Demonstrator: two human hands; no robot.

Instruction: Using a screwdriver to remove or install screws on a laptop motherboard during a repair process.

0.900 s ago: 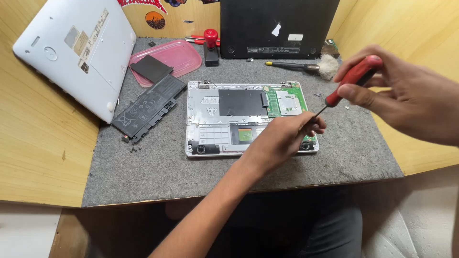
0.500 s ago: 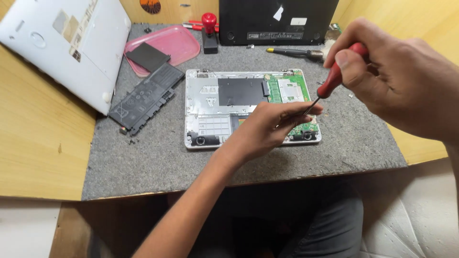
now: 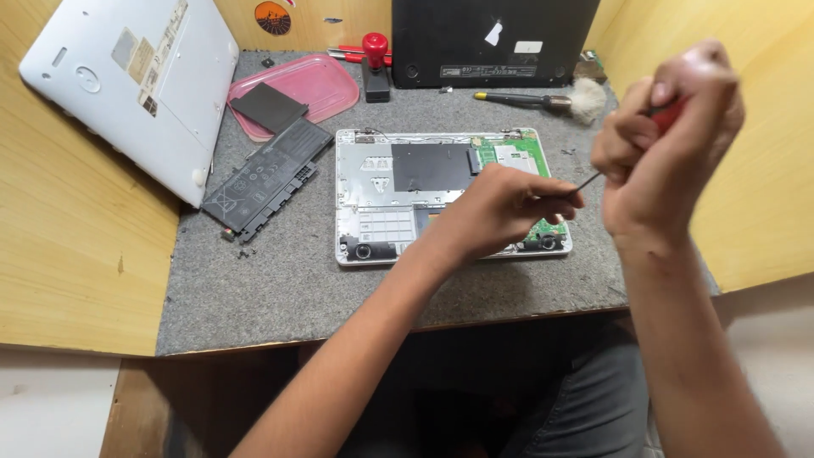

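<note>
An opened laptop base (image 3: 381,182) with a green circuit board (image 3: 513,155) lies on the grey felt mat (image 3: 280,280). My left hand (image 3: 500,210) rests over its right front part, fingertips pinching the thin metal shaft of a screwdriver (image 3: 585,181). My right hand (image 3: 666,140) is raised at the right, closed around the screwdriver's red handle, which is mostly hidden. The tip is hidden under my left fingers.
A black battery pack (image 3: 267,176) lies left of the base. A white laptop cover (image 3: 140,85) leans at the far left. A pink tray (image 3: 309,85), a black laptop (image 3: 492,38), a brush (image 3: 543,102) and red tools (image 3: 373,51) sit at the back. Yellow wooden walls enclose the mat.
My right hand has risen and turned, now hiding most of the red handle. The view has shifted, and my left hand stays on the base's right front part.
</note>
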